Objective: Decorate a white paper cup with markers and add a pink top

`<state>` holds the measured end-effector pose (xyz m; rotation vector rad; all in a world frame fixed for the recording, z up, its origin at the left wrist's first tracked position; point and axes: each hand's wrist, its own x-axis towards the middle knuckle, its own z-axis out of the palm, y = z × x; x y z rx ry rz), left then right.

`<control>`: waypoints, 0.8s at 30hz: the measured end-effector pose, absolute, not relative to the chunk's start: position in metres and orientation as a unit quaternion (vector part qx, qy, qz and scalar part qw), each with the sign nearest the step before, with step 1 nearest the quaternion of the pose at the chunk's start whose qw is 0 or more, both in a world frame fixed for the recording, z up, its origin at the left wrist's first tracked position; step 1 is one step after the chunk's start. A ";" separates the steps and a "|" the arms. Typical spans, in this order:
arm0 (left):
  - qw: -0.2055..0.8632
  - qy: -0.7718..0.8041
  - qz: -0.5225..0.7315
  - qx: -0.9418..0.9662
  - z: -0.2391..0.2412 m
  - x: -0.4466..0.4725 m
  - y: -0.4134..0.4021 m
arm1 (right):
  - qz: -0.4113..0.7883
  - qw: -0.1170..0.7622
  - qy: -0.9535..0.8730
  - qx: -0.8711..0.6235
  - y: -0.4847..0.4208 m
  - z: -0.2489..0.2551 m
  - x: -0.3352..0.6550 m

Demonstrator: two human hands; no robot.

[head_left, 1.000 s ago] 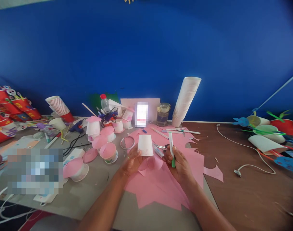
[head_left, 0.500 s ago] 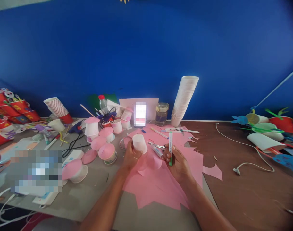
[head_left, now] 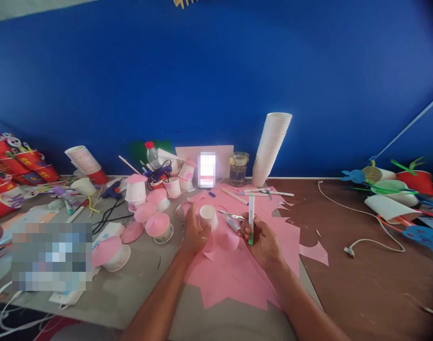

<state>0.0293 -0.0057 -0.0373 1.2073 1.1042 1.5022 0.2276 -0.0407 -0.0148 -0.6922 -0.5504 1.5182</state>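
A small white paper cup is in my left hand, with the fingers along its left side and the thumb low at its front. My right hand grips a green-and-white marker upright between thumb and fingers. Under both hands lies a large jagged sheet of pink paper. Between the hands, a pink paper cone rests on the sheet beside another marker and scissors.
Pink-topped cups stand on the left, near a power strip and a glue gun. Behind are a glass jar and a tall leaning stack of cups. A white cable crosses the brown tabletop on the right.
My left hand has turned the cup, moving it slightly down and right. My right hand and the marker have stayed nearly in place.
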 end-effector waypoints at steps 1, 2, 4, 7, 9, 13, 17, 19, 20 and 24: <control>0.433 0.439 0.612 0.495 -0.034 0.029 -0.008 | 0.668 0.636 -0.242 -0.300 -0.041 -0.015 0.227; 0.429 0.431 0.624 0.492 -0.031 0.029 -0.010 | 0.672 0.633 -0.243 -0.297 -0.041 -0.015 0.227; 0.420 0.414 0.654 0.475 -0.026 0.030 -0.016 | 0.680 0.629 -0.237 -0.291 -0.041 -0.015 0.225; 0.435 0.398 0.627 0.509 -0.020 0.036 -0.028 | 0.678 0.639 -0.236 -0.275 -0.041 -0.015 0.222; 0.466 0.379 0.562 0.569 -0.016 0.043 -0.036 | 0.667 0.646 -0.253 -0.271 -0.041 -0.015 0.221; 0.488 0.344 0.445 0.667 -0.013 0.059 -0.045 | 0.663 0.635 -0.286 -0.277 -0.044 -0.019 0.219; 0.531 0.355 0.383 0.667 -0.019 0.065 -0.046 | 0.643 0.618 -0.331 -0.309 -0.047 -0.025 0.217; 0.529 0.398 0.365 0.655 -0.020 0.065 -0.046 | 0.617 0.613 -0.363 -0.335 -0.047 -0.026 0.217; 0.524 0.414 0.353 0.655 -0.020 0.065 -0.046 | 0.602 0.608 -0.382 -0.349 -0.047 -0.026 0.217; 0.539 0.402 0.314 0.670 -0.015 0.065 -0.048 | 0.556 0.569 -0.463 -0.390 -0.047 -0.021 0.222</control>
